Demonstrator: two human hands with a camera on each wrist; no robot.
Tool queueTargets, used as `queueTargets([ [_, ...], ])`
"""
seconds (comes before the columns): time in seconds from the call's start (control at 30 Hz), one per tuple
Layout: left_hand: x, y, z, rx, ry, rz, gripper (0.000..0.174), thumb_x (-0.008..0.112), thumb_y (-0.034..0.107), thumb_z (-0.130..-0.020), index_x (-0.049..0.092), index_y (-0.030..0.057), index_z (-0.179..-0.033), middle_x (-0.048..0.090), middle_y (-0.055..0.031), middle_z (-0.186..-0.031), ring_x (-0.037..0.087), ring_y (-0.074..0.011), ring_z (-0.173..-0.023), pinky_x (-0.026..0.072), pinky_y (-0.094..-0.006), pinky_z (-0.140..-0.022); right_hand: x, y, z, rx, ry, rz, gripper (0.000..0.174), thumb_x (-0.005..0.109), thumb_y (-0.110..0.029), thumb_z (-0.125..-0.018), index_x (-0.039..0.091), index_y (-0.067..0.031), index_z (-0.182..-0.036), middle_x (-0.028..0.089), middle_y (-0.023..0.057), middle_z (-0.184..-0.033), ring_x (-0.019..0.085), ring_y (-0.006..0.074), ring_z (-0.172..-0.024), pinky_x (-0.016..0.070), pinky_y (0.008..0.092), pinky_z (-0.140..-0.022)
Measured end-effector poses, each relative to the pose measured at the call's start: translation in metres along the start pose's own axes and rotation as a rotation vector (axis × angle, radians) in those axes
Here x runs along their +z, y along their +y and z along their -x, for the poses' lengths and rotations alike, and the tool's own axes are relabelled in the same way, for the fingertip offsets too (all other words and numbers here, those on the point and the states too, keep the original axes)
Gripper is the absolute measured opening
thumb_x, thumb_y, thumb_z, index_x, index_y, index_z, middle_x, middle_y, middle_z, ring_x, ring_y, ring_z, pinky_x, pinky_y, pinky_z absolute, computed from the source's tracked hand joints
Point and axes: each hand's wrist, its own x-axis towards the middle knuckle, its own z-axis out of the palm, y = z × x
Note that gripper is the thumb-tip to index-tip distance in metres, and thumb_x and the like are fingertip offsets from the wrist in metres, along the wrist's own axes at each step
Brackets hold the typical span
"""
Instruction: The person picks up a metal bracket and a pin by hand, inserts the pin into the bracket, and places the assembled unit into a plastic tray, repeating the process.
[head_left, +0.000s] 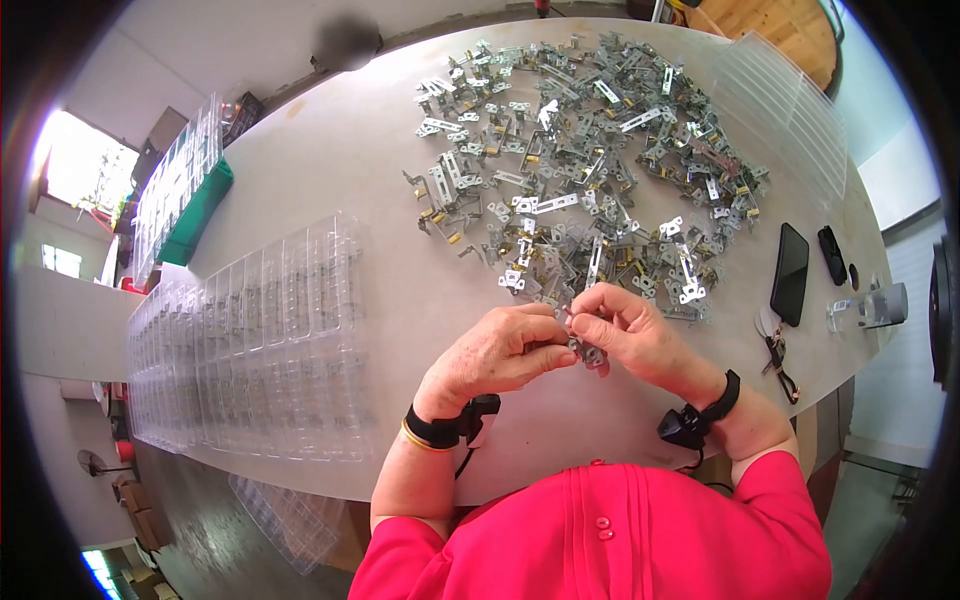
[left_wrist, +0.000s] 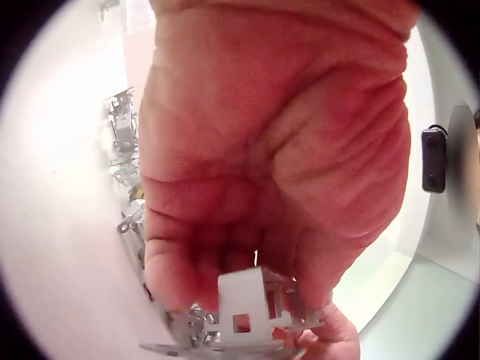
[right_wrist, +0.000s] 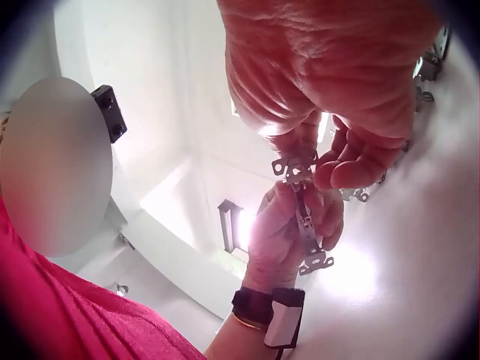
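Both hands meet close over the near side of the table, around a small metal bracket [head_left: 590,355] with holed plates at its ends. My left hand [head_left: 490,350] grips the bracket's body between thumb and fingers. At its upper end in the right wrist view, the right hand [head_left: 640,338] pinches the holed plate [right_wrist: 296,169]. The other end plate [right_wrist: 316,262] sticks out below the left fingers. In the left wrist view the bracket [left_wrist: 244,300] shows a square cutout under the curled fingers. Just beyond the hands spreads a pile of similar metal brackets [head_left: 600,160], some with brass-coloured parts.
Clear compartment trays [head_left: 345,400] lie at the left, with another clear tray [head_left: 800,120] at the back right. A green bin [head_left: 197,215] stands at the far left edge. A phone [head_left: 790,272], keys [head_left: 777,355] and a clear bottle [head_left: 882,305] occupy the right side.
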Motion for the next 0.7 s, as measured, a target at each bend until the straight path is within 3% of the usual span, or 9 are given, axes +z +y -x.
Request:
queueTargets([
  [0.07,-0.002,0.003,0.001,-0.025,0.026,-0.028,0.020,0.077,0.015,-0.087,0.065,-0.0003,-0.086,0.054,-0.0064,-0.073,0.053,-0.0188,-0.063,0.0422,-0.0326,-0.057,0.002,-0.003,0.000,-0.049,0.030,0.000,0.014,0.060,-0.021,-0.103,0.062,-0.0091,-0.108,0.062,-0.0016,-0.090,0.062,0.0062,-0.073,0.0521,0.0222,-0.056],
  [0.23,-0.002,0.004,0.000,-0.036,0.229,-0.054,0.020,0.079,0.012,-0.083,0.063,-0.0004,-0.080,0.053,-0.0054,-0.071,0.052,-0.0153,-0.060,0.0410,-0.0305,-0.055,0.006,-0.011,0.001,-0.119,0.114,-0.142,0.014,0.056,-0.019,-0.104,0.059,-0.0076,-0.111,0.065,0.0032,-0.095,0.068,0.0118,-0.078,0.0582,0.0264,-0.060],
  [0.37,0.002,0.006,-0.001,-0.037,0.331,-0.128,0.019,0.081,0.010,-0.081,0.064,0.0003,-0.079,0.054,-0.0050,-0.071,0.053,-0.0134,-0.059,0.0407,-0.0293,-0.052,0.002,-0.010,0.003,-0.082,0.053,-0.131,0.013,0.055,-0.018,-0.105,0.058,-0.0065,-0.111,0.065,0.0049,-0.094,0.069,0.0129,-0.081,0.0588,0.0272,-0.063],
  [0.47,0.007,0.005,-0.003,0.052,0.378,-0.219,0.018,0.081,0.011,-0.081,0.066,0.0009,-0.080,0.055,-0.0057,-0.072,0.055,-0.0145,-0.060,0.0425,-0.0294,-0.053,0.001,-0.004,0.001,-0.112,0.001,-0.068,0.013,0.055,-0.016,-0.104,0.057,-0.0051,-0.111,0.066,0.0052,-0.092,0.069,0.0132,-0.083,0.0592,0.0278,-0.067],
  [0.6,0.007,0.006,-0.006,0.147,0.390,-0.275,0.014,0.080,0.012,-0.082,0.070,0.0018,-0.085,0.059,-0.0066,-0.076,0.057,-0.0167,-0.062,0.0455,-0.0300,-0.055,0.000,-0.001,0.000,-0.146,0.074,-0.029,0.012,0.055,-0.013,-0.104,0.056,-0.0039,-0.112,0.067,0.0062,-0.096,0.069,0.0143,-0.085,0.0593,0.0291,-0.073],
  [0.7,0.007,0.007,-0.008,0.228,0.448,-0.330,0.013,0.077,0.015,-0.085,0.071,0.0037,-0.087,0.061,-0.0088,-0.077,0.060,-0.0240,-0.066,0.0477,-0.0349,-0.058,0.000,0.002,-0.002,-0.182,0.104,-0.071,0.012,0.055,-0.013,-0.104,0.056,-0.0035,-0.112,0.067,0.0076,-0.101,0.069,0.0157,-0.089,0.0596,0.0307,-0.076],
])
